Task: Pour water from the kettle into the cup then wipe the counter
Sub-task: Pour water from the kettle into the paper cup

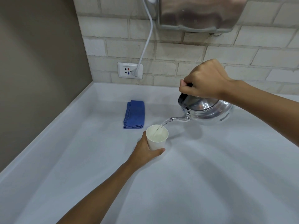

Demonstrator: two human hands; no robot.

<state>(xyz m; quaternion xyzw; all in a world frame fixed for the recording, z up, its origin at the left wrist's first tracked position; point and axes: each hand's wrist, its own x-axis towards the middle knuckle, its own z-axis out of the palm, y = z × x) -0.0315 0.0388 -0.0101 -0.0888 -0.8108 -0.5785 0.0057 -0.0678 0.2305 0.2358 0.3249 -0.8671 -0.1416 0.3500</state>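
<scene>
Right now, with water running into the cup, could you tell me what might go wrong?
1. The stream enters near the cup's far rim; a small wobble of the kettle could send water onto the counter.
2. The cup looks light; the left hand grips only its base, so it could tip.
3. Splashes might reach the cloth, wetting it before wiping.

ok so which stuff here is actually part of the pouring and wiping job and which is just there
Part of the job:
kettle, tilted in the right hand, pouring
cup, held by the left hand
folded blue cloth
counter

Just there:
wall socket with white cable plugged in
steel box on the wall
</scene>
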